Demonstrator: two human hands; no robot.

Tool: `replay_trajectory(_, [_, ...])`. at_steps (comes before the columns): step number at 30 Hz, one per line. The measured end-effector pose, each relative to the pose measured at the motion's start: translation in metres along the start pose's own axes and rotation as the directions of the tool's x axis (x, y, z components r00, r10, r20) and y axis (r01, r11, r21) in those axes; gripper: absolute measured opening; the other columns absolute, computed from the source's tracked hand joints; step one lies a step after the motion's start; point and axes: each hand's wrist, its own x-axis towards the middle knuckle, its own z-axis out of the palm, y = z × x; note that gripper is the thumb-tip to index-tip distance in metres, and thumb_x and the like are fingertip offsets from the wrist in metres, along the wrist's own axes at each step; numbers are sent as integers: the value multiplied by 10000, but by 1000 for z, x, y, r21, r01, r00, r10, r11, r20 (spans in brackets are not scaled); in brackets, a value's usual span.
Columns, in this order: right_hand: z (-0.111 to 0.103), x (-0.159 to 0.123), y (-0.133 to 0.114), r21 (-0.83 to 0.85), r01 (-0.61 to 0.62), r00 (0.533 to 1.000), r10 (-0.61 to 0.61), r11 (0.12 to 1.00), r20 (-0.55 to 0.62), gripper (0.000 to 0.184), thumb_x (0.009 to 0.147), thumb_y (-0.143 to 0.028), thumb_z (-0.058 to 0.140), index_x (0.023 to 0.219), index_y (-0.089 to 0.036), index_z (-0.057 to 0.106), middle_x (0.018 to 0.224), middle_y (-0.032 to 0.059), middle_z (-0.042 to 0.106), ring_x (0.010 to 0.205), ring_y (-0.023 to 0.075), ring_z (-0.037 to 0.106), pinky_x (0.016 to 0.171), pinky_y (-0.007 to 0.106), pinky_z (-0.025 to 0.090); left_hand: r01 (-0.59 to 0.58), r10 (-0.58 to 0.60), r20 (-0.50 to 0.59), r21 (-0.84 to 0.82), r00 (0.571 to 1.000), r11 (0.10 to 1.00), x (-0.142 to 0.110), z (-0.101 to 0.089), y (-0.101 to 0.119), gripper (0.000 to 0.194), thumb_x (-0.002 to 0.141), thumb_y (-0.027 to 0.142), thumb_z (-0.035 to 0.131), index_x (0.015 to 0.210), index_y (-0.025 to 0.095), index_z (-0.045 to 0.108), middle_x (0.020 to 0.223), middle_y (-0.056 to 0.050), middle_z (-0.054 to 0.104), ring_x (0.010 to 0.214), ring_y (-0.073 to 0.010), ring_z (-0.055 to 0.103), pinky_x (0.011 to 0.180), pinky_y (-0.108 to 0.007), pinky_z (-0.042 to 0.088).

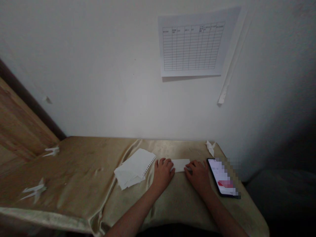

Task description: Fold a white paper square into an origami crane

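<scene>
- Your left hand (162, 175) lies on the cloth, its fingertips on the left end of a narrow white folded paper strip (180, 165).
- Your right hand (197, 176) lies just to the right, its fingertips on the strip's right end. The hands are apart, with the strip between them. You can't tell from this view whether either hand is gripping the paper or only resting on it.
- The strip lies flat on the table, directly in front of you and near the back edge. The middle of it shows between your hands; its ends are partly hidden by your fingers.
- Just left of your left hand is a loose stack of white paper sheets (133, 169), with a perforated edge along the top sheet.
- Just right of your right hand, a black smartphone (220, 177) lies at a slant, its lit screen blurred out.
- A shiny beige satin cloth (181, 210) covers the table, wrinkled in places.
- Three small white origami paper cranes sit on it: one (210, 147) at the back right corner, and two (34, 191) well off to your left.
- A printed white grid chart (192, 42) is fixed to the white plaster wall (98, 82) ahead of you.
- A wooden panel (17, 128) stands at the far left.
</scene>
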Motion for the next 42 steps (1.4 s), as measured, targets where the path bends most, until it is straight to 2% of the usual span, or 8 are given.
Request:
replay_trajectory(5, [1, 1, -3, -14, -14, 1000, 14, 1000, 7, 176, 923, -334, 573, 976, -253, 720, 1033, 55, 682, 1042, 246, 586, 1138, 533, 181, 0, 0, 2, -19, 1000, 1000, -1, 1, -1, 325, 934, 308, 592, 1238, 399, 659, 1284, -14, 626, 1219, -304, 473, 1084, -578, 304])
replay_trajectory(9, [1, 4, -7, -26, -32, 999, 32, 999, 19, 177, 894, -376, 617, 982, -255, 713, 1046, 66, 664, 1050, 264, 570, 1090, 515, 245, 13, -13, 3, -36, 1000, 999, 1, 0, 0, 298, 912, 374, 627, 1204, 377, 691, 1279, -22, 623, 1212, -311, 472, 1088, -565, 303])
replay_trajectory(13, [4, 5, -11, -29, -45, 999, 45, 999, 25, 255, 866, -461, 654, 1029, -271, 704, 1085, 81, 643, 1045, 282, 554, 1000, 467, 333, 33, -34, -13, -51, 999, 998, 2, 3, 2, 326, 886, 465, 654, 1186, 345, 706, 1288, -41, 614, 1209, -316, 471, 1100, -560, 295])
replay_trajectory(16, [7, 5, -10, -24, -45, 999, 46, 999, 28, 298, 850, -494, 670, 1060, -283, 696, 1097, 84, 631, 1039, 284, 551, 974, 451, 353, 37, -39, -30, -54, 999, 998, 1, 5, 2, 334, 881, 478, 661, 1181, 342, 709, 1299, -46, 608, 1216, -317, 467, 1102, -556, 296])
replay_trajectory(25, [9, 4, -9, -16, -52, 998, 53, 999, 20, 299, 848, -521, 673, 1047, -299, 700, 1095, 79, 628, 1038, 283, 555, 973, 456, 357, 49, -52, -39, -72, 998, 996, 0, 6, 2, 333, 885, 471, 656, 1185, 341, 714, 1312, -52, 603, 1227, -313, 464, 1114, -548, 292])
replay_trajectory(31, [8, 6, -8, -22, -60, 998, 60, 998, 24, 324, 831, -529, 686, 1052, -294, 706, 1096, 86, 634, 1035, 287, 561, 976, 461, 354, 82, -85, -29, -92, 996, 992, 2, 7, 1, 361, 830, 489, 713, 1162, 346, 728, 1309, -53, 607, 1225, -324, 463, 1109, -546, 308])
replay_trajectory(36, [12, 9, -3, 9, -85, 995, 84, 996, 53, 319, 792, -524, 718, 1024, -305, 713, 1075, 69, 628, 1024, 282, 567, 968, 461, 361, 102, -101, 9, -108, 995, 989, 4, 3, -2, 360, 807, 420, 744, 1162, 365, 727, 1310, -35, 600, 1234, -306, 472, 1105, -517, 333])
replay_trajectory(42, [13, 9, 7, 91, -87, 994, 80, 992, 77, 247, 810, -434, 710, 1028, -319, 732, 1115, 54, 629, 1068, 272, 578, 973, 432, 378, 78, -70, 66, -136, 995, 988, 3, -5, -18, 362, 840, 337, 724, 1201, 360, 708, 1325, -31, 599, 1247, -280, 491, 1077, -471, 405])
